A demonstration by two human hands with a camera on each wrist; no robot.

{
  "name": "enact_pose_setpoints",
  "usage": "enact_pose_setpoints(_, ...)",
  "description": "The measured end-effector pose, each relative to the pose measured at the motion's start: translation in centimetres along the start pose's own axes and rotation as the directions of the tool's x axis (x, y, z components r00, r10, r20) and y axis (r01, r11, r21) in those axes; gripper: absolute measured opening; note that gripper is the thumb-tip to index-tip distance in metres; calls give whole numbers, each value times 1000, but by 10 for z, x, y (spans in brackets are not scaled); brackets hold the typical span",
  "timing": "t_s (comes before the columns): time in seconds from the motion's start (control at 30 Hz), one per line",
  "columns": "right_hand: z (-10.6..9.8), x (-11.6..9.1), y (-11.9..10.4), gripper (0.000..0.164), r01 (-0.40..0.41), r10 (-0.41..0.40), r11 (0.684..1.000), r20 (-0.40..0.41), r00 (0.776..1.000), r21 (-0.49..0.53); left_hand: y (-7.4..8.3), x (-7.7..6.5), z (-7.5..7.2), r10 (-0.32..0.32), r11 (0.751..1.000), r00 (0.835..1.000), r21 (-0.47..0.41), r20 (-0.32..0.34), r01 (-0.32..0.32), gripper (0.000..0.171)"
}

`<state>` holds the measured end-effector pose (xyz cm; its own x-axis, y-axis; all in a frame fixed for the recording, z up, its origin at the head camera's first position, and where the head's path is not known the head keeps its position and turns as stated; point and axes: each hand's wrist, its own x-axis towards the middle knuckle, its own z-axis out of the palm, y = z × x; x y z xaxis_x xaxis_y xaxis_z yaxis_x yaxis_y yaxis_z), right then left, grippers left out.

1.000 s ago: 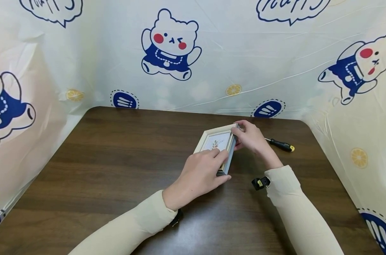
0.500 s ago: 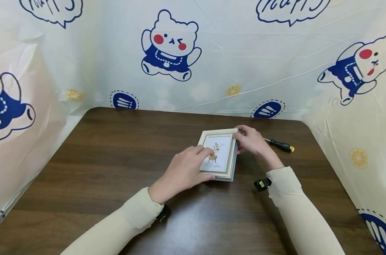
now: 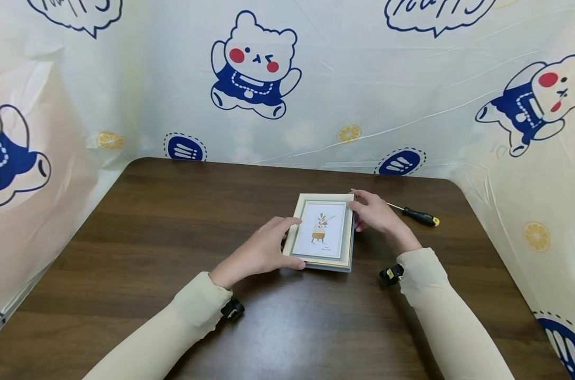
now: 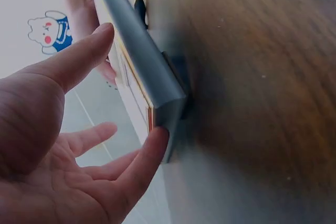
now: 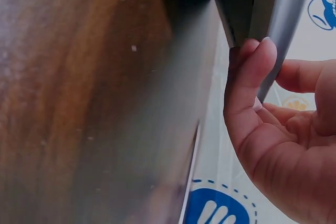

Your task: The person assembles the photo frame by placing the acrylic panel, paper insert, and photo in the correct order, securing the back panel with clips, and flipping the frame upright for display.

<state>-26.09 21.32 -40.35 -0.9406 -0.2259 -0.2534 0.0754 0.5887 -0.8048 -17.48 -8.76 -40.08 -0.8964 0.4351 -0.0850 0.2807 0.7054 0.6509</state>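
Note:
A picture frame (image 3: 318, 232), cream and grey-blue with a small plant-pot print, is held face up over the table. My right hand (image 3: 375, 214) grips its far right corner. In the right wrist view, the right fingers (image 5: 247, 82) curl under the back, with the thumb at the frame's edge. At the near left corner is my left hand (image 3: 264, 248), its thumb on the near edge and fingers along the left side. The left wrist view shows a left fingertip (image 4: 159, 137) against the frame's side (image 4: 142, 51), while another finger stands free.
A screwdriver (image 3: 420, 217) with a black and yellow handle lies right of the right hand. The brown wooden table (image 3: 150, 253) ends at a pale printed sheet (image 3: 316, 105) behind and at both sides.
The frame has turned and levelled so its whole print shows. My left hand has moved left, from over the picture to its left edge. The right hand keeps its corner, slightly lower.

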Motion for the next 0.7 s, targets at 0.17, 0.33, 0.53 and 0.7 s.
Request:
enact_pose_setpoints(0.17,4,3,4,60,-6,7,1000,-13,1000,28,-6,3,0,-37,999,998,-34,51,39,96)
enact_pose_setpoints(0.33,10,7,4,60,-36,36,999,-39,999,9,-9,5,0,-53,998,997,-29,65,55,91)
enact_pose_setpoints(0.53,15,9,3,69,-48,47,996,-16,999,-72,-11,4,0,-75,997,995,-11,63,76,90)
enact_pose_setpoints(0.7,20,11,2,73,-55,57,992,13,998,-112,-12,4,0,-102,995,992,-10,74,103,91)
